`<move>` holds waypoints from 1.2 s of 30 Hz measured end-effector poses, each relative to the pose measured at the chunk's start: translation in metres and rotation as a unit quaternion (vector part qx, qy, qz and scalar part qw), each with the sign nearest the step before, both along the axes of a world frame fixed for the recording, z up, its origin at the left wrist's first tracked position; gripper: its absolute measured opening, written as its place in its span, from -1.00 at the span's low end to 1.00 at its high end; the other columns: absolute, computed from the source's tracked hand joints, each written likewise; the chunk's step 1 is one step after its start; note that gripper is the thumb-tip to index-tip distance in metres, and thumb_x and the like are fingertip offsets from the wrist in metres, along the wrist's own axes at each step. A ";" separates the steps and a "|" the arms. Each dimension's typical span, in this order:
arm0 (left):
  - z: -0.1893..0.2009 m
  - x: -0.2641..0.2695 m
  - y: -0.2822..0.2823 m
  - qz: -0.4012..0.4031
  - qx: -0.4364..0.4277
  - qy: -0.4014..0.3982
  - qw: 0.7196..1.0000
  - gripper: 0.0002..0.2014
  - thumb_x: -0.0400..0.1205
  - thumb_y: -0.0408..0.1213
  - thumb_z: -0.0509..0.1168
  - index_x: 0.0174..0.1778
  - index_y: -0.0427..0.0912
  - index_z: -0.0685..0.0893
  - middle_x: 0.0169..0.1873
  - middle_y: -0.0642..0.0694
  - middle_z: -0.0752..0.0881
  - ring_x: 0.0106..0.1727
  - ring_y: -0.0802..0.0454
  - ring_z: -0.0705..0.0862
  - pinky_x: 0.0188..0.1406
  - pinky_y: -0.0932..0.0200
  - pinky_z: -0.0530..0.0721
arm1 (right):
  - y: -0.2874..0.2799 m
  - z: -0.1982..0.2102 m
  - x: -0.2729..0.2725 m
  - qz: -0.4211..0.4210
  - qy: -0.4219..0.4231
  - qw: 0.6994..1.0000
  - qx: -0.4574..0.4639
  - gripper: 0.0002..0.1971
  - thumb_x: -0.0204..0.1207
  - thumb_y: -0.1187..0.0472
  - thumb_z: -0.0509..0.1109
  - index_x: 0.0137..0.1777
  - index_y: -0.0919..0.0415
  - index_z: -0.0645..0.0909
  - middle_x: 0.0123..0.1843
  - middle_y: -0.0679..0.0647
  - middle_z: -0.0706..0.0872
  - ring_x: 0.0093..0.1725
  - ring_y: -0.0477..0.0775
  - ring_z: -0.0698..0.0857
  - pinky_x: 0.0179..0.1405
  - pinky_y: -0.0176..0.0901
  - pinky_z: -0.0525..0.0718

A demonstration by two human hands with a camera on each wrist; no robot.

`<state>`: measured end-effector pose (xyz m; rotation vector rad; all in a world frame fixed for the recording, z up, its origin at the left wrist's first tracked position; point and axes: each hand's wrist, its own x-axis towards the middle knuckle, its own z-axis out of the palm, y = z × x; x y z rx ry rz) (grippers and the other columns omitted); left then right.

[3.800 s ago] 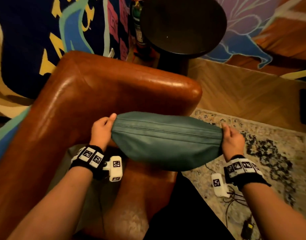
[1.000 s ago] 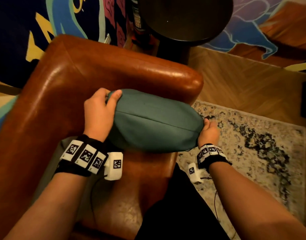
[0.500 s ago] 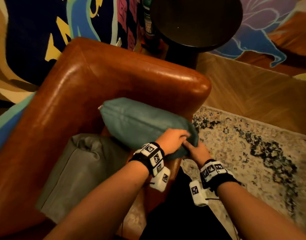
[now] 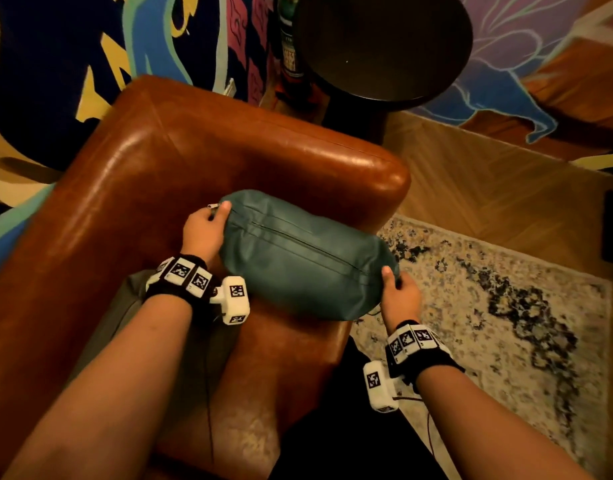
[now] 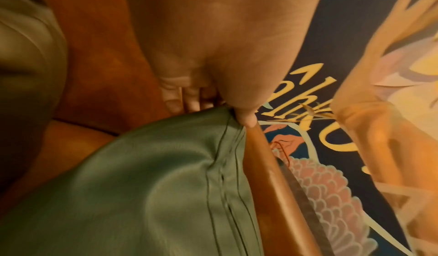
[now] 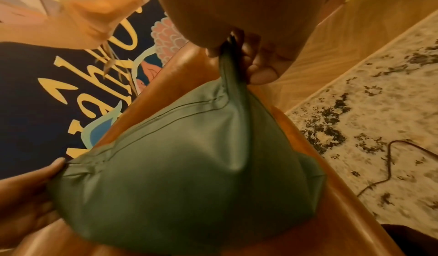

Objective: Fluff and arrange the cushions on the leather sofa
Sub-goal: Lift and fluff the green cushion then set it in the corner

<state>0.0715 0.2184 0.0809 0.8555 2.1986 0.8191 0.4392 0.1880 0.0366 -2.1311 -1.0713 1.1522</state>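
A teal leather cushion (image 4: 301, 258) lies zip side up across the seat of the brown leather sofa (image 4: 180, 161), close to its right armrest. My left hand (image 4: 204, 230) pinches the cushion's far left corner, thumb on top. My right hand (image 4: 398, 292) pinches the near right corner. In the left wrist view my thumb and fingers (image 5: 175, 102) clamp the cushion (image 5: 147, 194) at the seam. The right wrist view shows a drawn-out fold of the cushion (image 6: 189, 166) held between my thumb and fingers (image 6: 260, 72). A grey cushion (image 4: 125, 317) lies under my left forearm, mostly hidden.
A round dark side table (image 4: 381, 46) stands behind the armrest with a bottle (image 4: 291, 46) beside it. A patterned rug (image 4: 506, 306) covers the wooden floor on the right, with a cable (image 6: 391, 159) on it. A painted mural wall (image 4: 73, 57) runs behind the sofa.
Half a second ago both hands were together at the cushion's near right end. My left hand has moved to the far left corner, and the cushion now shows its zip side.
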 end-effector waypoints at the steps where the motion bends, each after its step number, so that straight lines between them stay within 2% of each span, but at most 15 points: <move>1: 0.006 0.001 -0.002 -0.002 0.017 0.004 1.000 -0.60 0.68 0.05 0.31 0.01 -0.26 0.80 -0.03 -0.26 0.83 0.05 -0.22 0.76 0.14 -0.22 0.70 | 0.002 0.001 0.006 0.009 -0.017 1.000 0.001 -0.58 0.70 -0.09 0.29 0.15 0.31 0.68 0.01 0.23 0.78 0.06 0.31 0.73 0.06 0.08 0.66; 5: 0.034 0.004 -0.011 0.051 0.104 -0.054 0.992 -0.80 0.60 -0.03 0.44 -0.25 -0.05 0.77 -0.19 -0.09 0.80 -0.11 0.04 0.72 0.11 -0.20 0.69 | 0.001 -0.007 0.042 0.035 -0.064 0.997 -0.035 -0.53 0.70 -0.10 0.27 0.24 0.35 0.66 0.10 0.31 0.79 0.12 0.38 0.74 0.11 0.16 0.70; 7: 0.056 0.022 -0.011 0.056 0.143 -0.058 0.986 -0.76 0.54 -0.02 0.48 -0.30 -0.12 0.77 -0.28 -0.04 0.77 -0.20 0.11 0.69 0.02 -0.10 0.70 | 0.007 -0.004 0.040 0.034 -0.102 0.993 -0.042 -0.57 0.69 -0.04 0.33 0.30 0.34 0.58 0.18 0.38 0.74 0.19 0.43 0.71 0.14 0.20 0.69; 8: 0.068 0.033 -0.010 0.043 0.161 -0.047 0.985 -0.74 0.51 -0.03 0.50 -0.31 -0.16 0.76 -0.33 -0.04 0.75 -0.25 0.13 0.66 -0.05 -0.01 0.69 | 0.009 -0.002 0.034 0.028 -0.100 0.994 -0.042 -0.47 0.64 -0.02 0.41 0.46 0.32 0.47 0.34 0.39 0.66 0.34 0.43 0.64 0.28 0.22 0.64; 11: 0.105 0.082 -0.002 -0.084 0.179 0.029 0.980 -0.78 0.50 -0.12 0.53 -0.33 -0.17 0.73 -0.45 -0.03 0.71 -0.37 0.20 0.62 -0.23 0.18 0.56 | 0.014 0.014 0.006 0.125 -0.046 0.991 0.031 0.27 0.30 -0.30 0.63 0.78 0.06 -0.15 0.74 0.21 0.24 0.70 0.22 0.28 0.67 0.16 0.32; 14: 0.105 0.140 0.002 -0.241 0.157 0.108 0.952 -0.78 0.51 -0.09 0.47 -0.31 -0.14 0.67 -0.40 -0.10 0.69 -0.29 -0.05 0.68 -0.25 0.01 0.59 | 0.013 0.046 -0.039 0.283 0.035 0.948 0.143 0.33 0.27 -0.28 0.63 0.77 -0.06 -0.29 0.82 0.03 0.01 0.77 -0.08 0.06 0.72 -0.13 0.11; 17: 0.079 0.178 -0.001 -0.349 0.089 0.088 0.929 -0.80 0.60 -0.08 0.41 -0.09 -0.15 0.72 -0.13 -0.13 0.69 -0.03 -0.15 0.68 0.00 -0.13 0.63 | 0.021 0.059 -0.074 0.207 0.071 0.963 0.159 0.00 0.50 0.15 0.48 0.79 0.06 -0.11 0.66 0.21 0.42 0.57 -0.01 0.47 0.50 -0.23 0.43; 19: 0.054 0.176 -0.008 -0.370 0.034 0.041 0.927 -0.75 0.67 0.03 0.31 0.17 0.03 0.74 0.20 -0.05 0.66 0.25 -0.08 0.59 0.28 -0.10 0.55 | 0.025 0.057 -0.079 0.123 0.044 0.984 0.123 -0.31 0.63 0.18 0.36 0.75 0.12 0.21 0.41 0.23 0.68 0.32 0.05 0.66 0.18 -0.34 0.50; 21: 0.033 0.151 -0.011 -0.320 0.002 0.081 0.944 -0.68 0.70 0.10 0.21 0.33 0.19 0.67 0.44 0.00 0.55 0.41 -0.10 0.48 0.37 -0.12 0.44 | 0.029 0.050 -0.070 0.064 0.010 0.990 0.121 -0.55 0.71 0.11 0.31 0.57 0.16 0.49 0.33 0.20 0.73 0.31 0.15 0.69 0.14 -0.31 0.49; 22: 0.024 0.133 -0.012 -0.259 -0.006 0.121 0.958 -0.68 0.72 0.03 0.19 0.33 0.12 0.67 0.44 -0.07 0.56 0.41 -0.18 0.49 0.36 -0.15 0.46 | 0.030 0.049 -0.064 0.043 0.008 0.992 0.120 -0.59 0.73 0.05 0.28 0.50 0.19 0.55 0.31 0.18 0.74 0.29 0.16 0.69 0.17 -0.26 0.51; 24: 0.009 0.093 -0.014 -0.135 -0.021 0.133 0.982 -0.74 0.74 -0.24 0.20 0.24 -0.16 0.73 0.30 -0.29 0.67 0.33 -0.33 0.59 0.29 -0.14 0.48 | 0.029 0.045 -0.050 0.014 0.015 0.994 0.106 -0.60 0.75 0.00 0.24 0.44 0.25 0.55 0.29 0.13 0.72 0.22 0.06 0.65 0.17 -0.21 0.49; 26: -0.005 0.064 -0.014 -0.074 -0.056 0.073 0.993 -0.75 0.72 -0.39 0.19 0.15 -0.35 0.76 0.21 -0.39 0.74 0.30 -0.36 0.65 0.29 -0.06 0.47 | 0.025 0.038 -0.037 0.000 -0.003 0.995 0.097 -0.58 0.76 -0.01 0.23 0.44 0.27 0.55 0.32 0.17 0.70 0.27 0.12 0.65 0.20 -0.19 0.49; 30: -0.028 0.055 -0.010 -0.083 -0.164 -0.004 0.983 -0.73 0.69 -0.41 0.19 0.06 -0.51 0.75 0.16 -0.53 0.73 0.24 -0.45 0.68 0.19 -0.15 0.57 | 0.020 0.029 -0.024 -0.062 -0.003 0.996 0.071 -0.56 0.74 -0.03 0.24 0.43 0.27 0.57 0.35 0.24 0.71 0.35 0.27 0.66 0.28 -0.02 0.55; 34: -0.049 0.062 -0.012 -0.098 -0.215 -0.013 0.972 -0.57 0.68 -0.32 0.28 0.49 -0.30 0.53 0.50 -0.40 0.49 0.53 -0.35 0.47 0.57 -0.07 0.39 | 0.021 0.027 -0.021 -0.088 0.014 0.994 0.056 -0.60 0.72 -0.04 0.28 0.38 0.23 0.61 0.30 0.23 0.73 0.30 0.28 0.68 0.32 0.12 0.61; 36: -0.058 0.060 -0.015 -0.128 -0.243 -0.011 0.961 -0.48 0.68 -0.26 0.32 0.58 -0.19 0.42 0.56 -0.35 0.35 0.60 -0.33 0.37 0.64 -0.10 0.30 | 0.021 0.026 -0.020 -0.096 0.022 0.994 0.052 -0.61 0.72 -0.01 0.30 0.38 0.24 0.61 0.31 0.23 0.73 0.30 0.28 0.68 0.35 0.15 0.62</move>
